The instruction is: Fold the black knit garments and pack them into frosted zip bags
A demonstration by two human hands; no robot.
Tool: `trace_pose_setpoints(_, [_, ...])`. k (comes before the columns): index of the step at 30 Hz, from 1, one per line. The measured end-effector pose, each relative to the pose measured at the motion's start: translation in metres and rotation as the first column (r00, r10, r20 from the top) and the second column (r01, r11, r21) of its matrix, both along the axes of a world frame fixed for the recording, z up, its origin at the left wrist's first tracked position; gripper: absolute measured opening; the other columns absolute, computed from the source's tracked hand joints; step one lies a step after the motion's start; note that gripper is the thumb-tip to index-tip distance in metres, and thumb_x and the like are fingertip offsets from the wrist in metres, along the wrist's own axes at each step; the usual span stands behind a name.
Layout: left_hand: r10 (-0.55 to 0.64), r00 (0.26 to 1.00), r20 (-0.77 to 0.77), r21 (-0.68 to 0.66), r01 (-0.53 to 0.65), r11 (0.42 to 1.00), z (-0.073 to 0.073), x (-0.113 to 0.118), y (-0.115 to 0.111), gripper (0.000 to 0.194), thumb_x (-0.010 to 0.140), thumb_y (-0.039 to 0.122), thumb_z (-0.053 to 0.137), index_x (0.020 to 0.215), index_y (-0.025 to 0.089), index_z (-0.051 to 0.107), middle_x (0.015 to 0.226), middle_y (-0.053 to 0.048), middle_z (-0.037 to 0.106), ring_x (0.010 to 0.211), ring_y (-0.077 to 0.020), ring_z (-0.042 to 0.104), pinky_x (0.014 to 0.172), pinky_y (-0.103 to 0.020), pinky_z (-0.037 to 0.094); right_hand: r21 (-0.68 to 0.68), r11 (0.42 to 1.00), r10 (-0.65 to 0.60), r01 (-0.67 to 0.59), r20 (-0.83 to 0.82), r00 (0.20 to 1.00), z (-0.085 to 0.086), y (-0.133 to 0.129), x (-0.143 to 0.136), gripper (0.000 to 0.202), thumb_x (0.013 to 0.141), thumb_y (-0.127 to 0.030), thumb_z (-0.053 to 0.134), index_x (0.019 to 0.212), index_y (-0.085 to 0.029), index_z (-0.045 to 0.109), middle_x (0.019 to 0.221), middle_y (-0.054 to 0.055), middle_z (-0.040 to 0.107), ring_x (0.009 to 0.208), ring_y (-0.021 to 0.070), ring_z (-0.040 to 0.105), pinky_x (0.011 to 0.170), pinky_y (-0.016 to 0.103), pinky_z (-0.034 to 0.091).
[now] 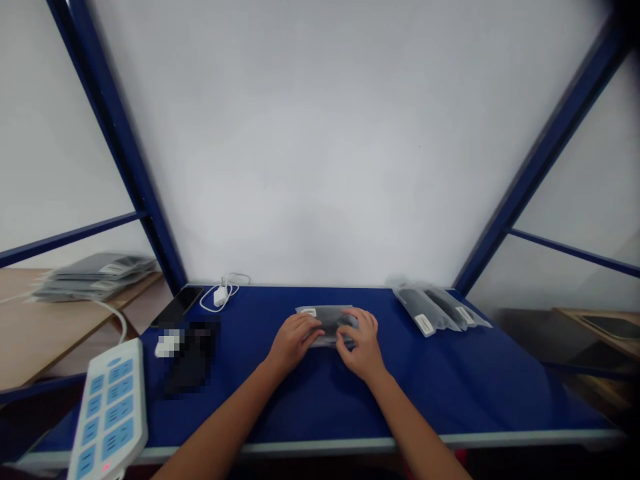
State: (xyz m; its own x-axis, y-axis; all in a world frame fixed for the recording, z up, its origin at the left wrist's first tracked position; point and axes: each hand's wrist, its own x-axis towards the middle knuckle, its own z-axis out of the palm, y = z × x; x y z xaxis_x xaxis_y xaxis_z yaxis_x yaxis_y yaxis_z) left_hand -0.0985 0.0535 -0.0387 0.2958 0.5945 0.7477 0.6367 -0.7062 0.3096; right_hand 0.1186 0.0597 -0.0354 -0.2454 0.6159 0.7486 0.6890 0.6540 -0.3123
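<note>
A clear plastic bag (pixel 330 323) with a dark item inside and a white label at its upper left lies in the middle of the blue table. My left hand (pixel 295 340) grips the left side of this bag, fingers curled near the label. On the right side, my right hand (pixel 361 341) pinches the bag between thumb and fingers. Both hands partly cover the bag, and its lower edge rests close to the table surface.
Labelled bags (pixel 425 320) lie at the back right of the blue table (pixel 320 413). Along the left are a power strip (pixel 110 407), a phone (pixel 177 307), a white charger (pixel 220 295) and blurred dark items. Stacked bags (pixel 97 277) sit on a wooden surface beyond.
</note>
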Motion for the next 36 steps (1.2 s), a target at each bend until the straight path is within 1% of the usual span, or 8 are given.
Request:
trace_pose_setpoints(6, [-0.067, 0.981, -0.182, -0.178, 0.034, 0.983, -0.003, -0.003, 0.002, 0.028, 0.074, 0.049, 0.079, 0.090, 0.027, 0.075, 0.108, -0.005, 0.070, 0.112, -0.0266, 0.058, 0.098, -0.045, 0.044, -0.152, 0.988, 0.016, -0.012, 0.022, 1.000, -0.013, 0.010, 0.001, 0.013, 0.077, -0.021, 0.063, 0.080, -0.029, 0.074, 0.118, 0.006, 0.064, 0.115, 0.0270, 0.053, 0.104, 0.052, 0.031])
trace_pose_setpoints(10, [-0.072, 0.970, -0.233, -0.200, 0.025, 0.979, 0.000, -0.005, -0.001, 0.020, 0.076, 0.038, 0.079, 0.093, 0.030, 0.076, 0.116, -0.003, 0.067, 0.118, -0.0266, 0.053, 0.102, -0.046, 0.039, -0.169, 0.985, 0.013, -0.015, -0.008, 1.000, -0.020, 0.016, 0.005, 0.015, 0.078, -0.021, 0.063, 0.082, -0.029, 0.075, 0.115, 0.006, 0.065, 0.113, 0.0260, 0.055, 0.103, 0.051, 0.031])
trace_pose_setpoints(14, [-0.059, 0.979, -0.196, -0.172, 0.024, 0.985, 0.004, -0.004, -0.003, 0.007, 0.084, 0.027, 0.071, 0.089, 0.028, 0.076, 0.110, -0.003, 0.068, 0.113, -0.0227, 0.056, 0.100, -0.042, 0.040, -0.106, 0.994, -0.011, 0.007, -0.039, 0.999, -0.014, 0.012, 0.006, 0.016, 0.079, -0.019, 0.061, 0.083, -0.027, 0.074, 0.114, 0.006, 0.064, 0.112, 0.0254, 0.055, 0.102, 0.049, 0.033])
trace_pose_setpoints(21, [0.083, 0.995, -0.058, -0.023, -0.084, 0.996, 0.007, 0.002, -0.003, 0.014, 0.092, 0.026, 0.060, 0.094, 0.022, 0.073, 0.090, -0.006, 0.068, 0.085, -0.0188, 0.061, 0.079, -0.034, 0.047, 0.066, 0.997, 0.030, -0.034, 0.060, 0.998, 0.001, -0.009, -0.008, 0.017, 0.079, -0.020, 0.065, 0.086, -0.032, 0.074, 0.127, 0.003, 0.059, 0.124, 0.0278, 0.048, 0.111, 0.054, 0.025])
trace_pose_setpoints(24, [0.026, 0.998, -0.049, 0.035, -0.024, 0.999, 0.009, 0.003, -0.003, 0.013, 0.091, 0.023, 0.061, 0.096, 0.023, 0.072, 0.090, -0.005, 0.068, 0.087, -0.0189, 0.062, 0.083, -0.035, 0.048, 0.035, 0.999, -0.034, 0.030, 0.126, 0.991, 0.000, -0.011, -0.016, 0.021, 0.081, -0.019, 0.064, 0.094, -0.032, 0.074, 0.143, 0.004, 0.050, 0.132, 0.0310, 0.041, 0.112, 0.058, 0.021])
trace_pose_setpoints(29, [-0.103, 0.994, -0.035, 0.056, 0.105, 0.993, 0.013, 0.018, -0.011, 0.015, 0.092, 0.018, 0.057, 0.099, 0.021, 0.071, 0.089, -0.006, 0.068, 0.086, -0.0181, 0.061, 0.085, -0.036, 0.049, 0.000, 0.990, -0.138, 0.141, 0.211, 0.968, -0.005, -0.012, -0.026, 0.043, 0.085, -0.024, 0.063, 0.127, -0.034, 0.062, 0.158, 0.007, 0.031, 0.141, 0.0369, 0.028, 0.112, 0.067, 0.013])
trace_pose_setpoints(33, [-0.166, 0.986, -0.015, 0.013, 0.166, 0.986, 0.014, 0.033, -0.021, 0.019, 0.092, 0.018, 0.056, 0.105, 0.020, 0.070, 0.091, -0.008, 0.068, 0.087, -0.0183, 0.061, 0.082, -0.035, 0.050, -0.029, 0.983, -0.173, 0.184, 0.226, 0.959, -0.008, -0.008, -0.026, 0.044, 0.086, -0.022, 0.063, 0.127, -0.038, 0.062, 0.155, 0.006, 0.036, 0.139, 0.0367, 0.030, 0.111, 0.067, 0.012])
trace_pose_setpoints(36, [-0.170, 0.984, 0.051, 0.003, 0.170, 0.985, 0.014, 0.027, -0.021, 0.023, 0.091, 0.021, 0.058, 0.110, 0.022, 0.070, 0.103, -0.009, 0.069, 0.101, -0.0210, 0.062, 0.093, -0.039, 0.049, -0.045, 0.981, -0.179, 0.190, 0.186, 0.966, -0.010, -0.003, -0.020, 0.032, 0.083, -0.023, 0.068, 0.112, -0.037, 0.070, 0.145, 0.006, 0.048, 0.131, 0.0350, 0.038, 0.110, 0.064, 0.017])
